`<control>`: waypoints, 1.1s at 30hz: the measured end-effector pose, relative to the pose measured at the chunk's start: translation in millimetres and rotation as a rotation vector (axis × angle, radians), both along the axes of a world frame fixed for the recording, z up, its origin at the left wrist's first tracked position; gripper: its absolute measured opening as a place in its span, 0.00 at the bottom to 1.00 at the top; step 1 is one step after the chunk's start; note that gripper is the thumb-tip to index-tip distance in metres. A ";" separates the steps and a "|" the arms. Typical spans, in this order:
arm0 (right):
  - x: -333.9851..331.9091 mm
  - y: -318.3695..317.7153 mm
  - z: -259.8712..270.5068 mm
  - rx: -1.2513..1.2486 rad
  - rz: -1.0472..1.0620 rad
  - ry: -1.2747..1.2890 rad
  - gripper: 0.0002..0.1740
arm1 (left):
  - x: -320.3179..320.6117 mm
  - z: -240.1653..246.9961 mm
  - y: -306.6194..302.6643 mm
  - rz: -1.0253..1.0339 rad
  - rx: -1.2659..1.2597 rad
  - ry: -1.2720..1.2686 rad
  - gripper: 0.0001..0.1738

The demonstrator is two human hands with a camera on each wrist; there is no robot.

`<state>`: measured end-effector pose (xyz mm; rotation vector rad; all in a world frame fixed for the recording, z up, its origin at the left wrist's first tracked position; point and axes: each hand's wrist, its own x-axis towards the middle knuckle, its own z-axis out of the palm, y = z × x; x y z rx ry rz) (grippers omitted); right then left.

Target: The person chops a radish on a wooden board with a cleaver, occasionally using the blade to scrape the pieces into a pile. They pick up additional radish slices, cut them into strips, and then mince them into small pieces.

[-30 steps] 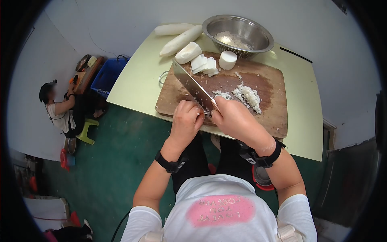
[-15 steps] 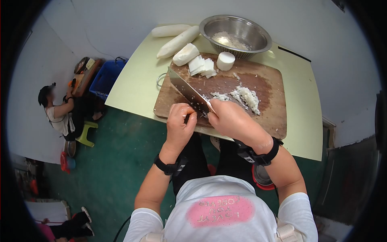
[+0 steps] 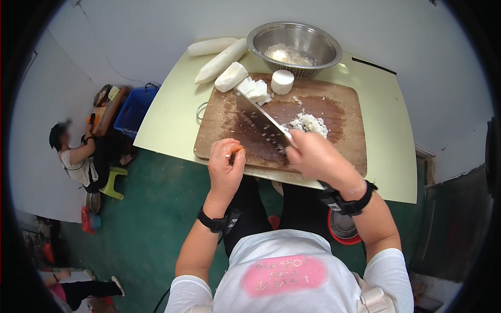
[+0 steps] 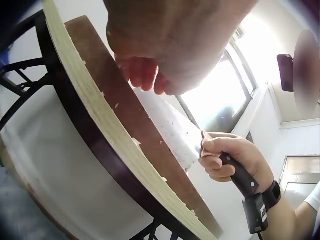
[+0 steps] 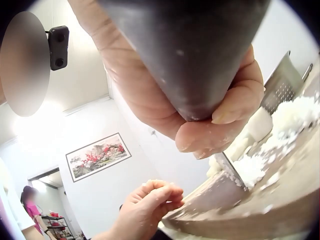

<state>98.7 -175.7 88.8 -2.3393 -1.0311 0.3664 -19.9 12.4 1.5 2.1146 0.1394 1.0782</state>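
Note:
My right hand grips the black handle of a cleaver. The wide blade slants over the cutting board, its far end near a stack of white radish slices, and white bits cling to its face. Beside the board's front left edge is my left hand, fingers loosely curled, with nothing seen in it and white bits on the skin. Minced radish lies in a heap beyond my right hand, which partly covers it. A short radish piece stands upright at the back of the board.
Behind the board, a steel colander holds more minced radish. A peeled radish chunk and two whole radishes lie at the back left. Another person sits at the far left beside a blue crate.
My left hand has drawn back left, away from the blade. The right hand has shifted right with the cleaver, now over the near side of the minced heap.

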 end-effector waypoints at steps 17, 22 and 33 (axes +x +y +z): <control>28.0 -94.1 -48.2 0.961 -0.379 0.720 0.07 | 36.7 30.6 -57.0 -0.012 0.584 0.717 0.37; 24.3 -101.0 -58.2 1.096 -0.411 0.815 0.06 | 73.0 34.4 -72.9 -0.213 0.531 0.625 0.37; 28.3 -101.3 -65.2 1.091 -0.415 0.831 0.06 | 58.5 9.9 -62.9 -0.134 0.391 0.371 0.25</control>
